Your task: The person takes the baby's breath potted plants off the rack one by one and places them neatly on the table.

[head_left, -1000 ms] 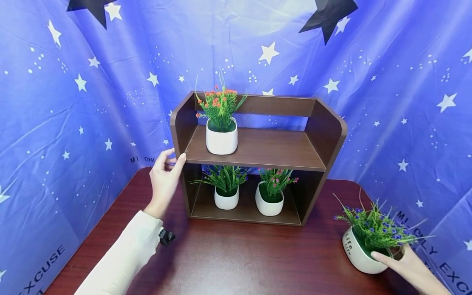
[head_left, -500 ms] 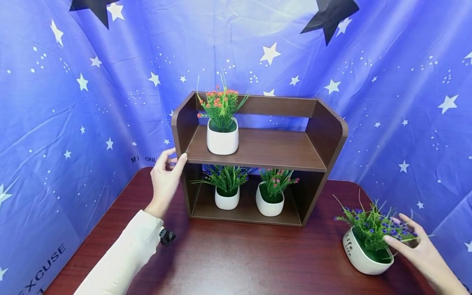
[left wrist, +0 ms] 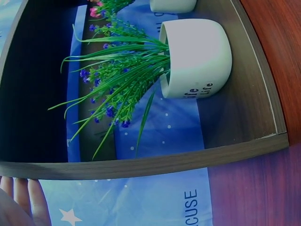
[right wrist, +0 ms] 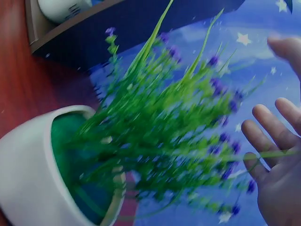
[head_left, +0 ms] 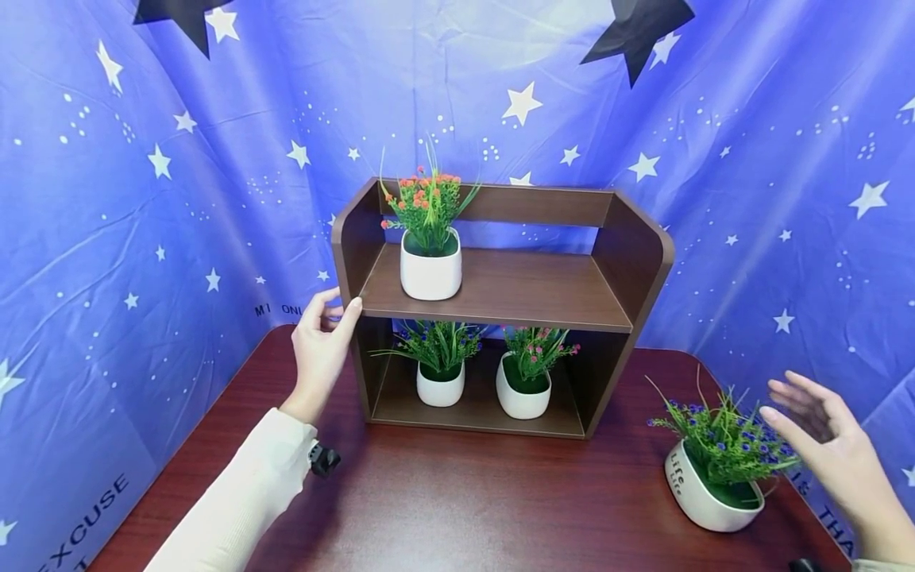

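My left hand grips the left side panel of a dark brown two-tier shelf, thumb on the front edge and fingers on the outside. In the left wrist view its fingertips touch that panel below a blue-flowered potted plant. At the table's right, a potted plant with blue-purple flowers stands upright in a white pot lettered "Life". Just right of its leaves hovers my right hand, fingers spread and holding nothing. In the right wrist view this hand is beside the flower tips, apart from the pot.
An orange-flowered potted plant stands on the left of the upper tier. On the lower tier, a pink-flowered potted plant is to the right of the blue-flowered one. A blue star-patterned curtain surrounds the reddish-brown table.
My right hand has let go of the right-hand potted plant and moved up and to the right, away from it. The plant stays on the table. My left hand keeps its place on the shelf.
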Available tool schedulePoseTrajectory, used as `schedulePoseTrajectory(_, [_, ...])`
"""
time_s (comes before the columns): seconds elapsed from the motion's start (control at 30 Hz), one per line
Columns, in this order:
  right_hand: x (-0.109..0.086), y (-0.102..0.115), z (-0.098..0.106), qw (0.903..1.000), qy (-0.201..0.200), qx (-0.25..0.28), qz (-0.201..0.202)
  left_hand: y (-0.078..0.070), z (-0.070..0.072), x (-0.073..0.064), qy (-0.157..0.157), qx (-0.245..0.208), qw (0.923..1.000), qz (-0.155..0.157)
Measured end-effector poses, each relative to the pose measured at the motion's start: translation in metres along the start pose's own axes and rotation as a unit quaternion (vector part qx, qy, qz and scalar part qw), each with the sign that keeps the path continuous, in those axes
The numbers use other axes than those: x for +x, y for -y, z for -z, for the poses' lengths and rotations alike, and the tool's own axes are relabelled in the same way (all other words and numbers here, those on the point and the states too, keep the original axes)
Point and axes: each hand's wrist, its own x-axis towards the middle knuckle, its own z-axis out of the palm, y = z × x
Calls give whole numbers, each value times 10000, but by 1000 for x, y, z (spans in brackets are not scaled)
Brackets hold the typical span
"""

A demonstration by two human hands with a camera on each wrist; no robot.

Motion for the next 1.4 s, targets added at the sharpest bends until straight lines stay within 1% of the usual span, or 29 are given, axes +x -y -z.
schedulePoseTrajectory(0.03, [2,4,-1,9998,-38,-210,-15,0,0,0,-5,-3,10000,-3])
schedulePoseTrajectory(0.1, [6,12,-3,9992,-67,-381,24,0,0,0,-16,-9,10000,-8])
schedulePoseTrajectory(0.17, [9,19,-5,9993,-50,-332,143,-1,0,0,-18,-24,10000,-3])
schedulePoseTrajectory(0.3, [16,33,-12,9977,58,-256,628,-1,0,-1,-20,-9,10000,2])
schedulePoseTrajectory(0.37, [20,40,-15,9964,152,-274,788,-1,0,-1,-16,8,10000,1])
schedulePoseTrajectory(0.53, [26,56,-26,9947,405,-349,879,-1,0,0,-14,20,10000,-21])
schedulePoseTrajectory(0.77, [36,71,-40,9904,604,-75,1240,0,0,0,-1,9,10000,-49])
schedulePoseTrajectory(1.17, [49,94,-68,9856,919,69,1421,0,-1,0,-19,3,10000,-68])
schedulePoseTrajectory(1.4, [55,106,-87,9810,1204,255,1501,-1,0,-1,-33,-39,10000,29])
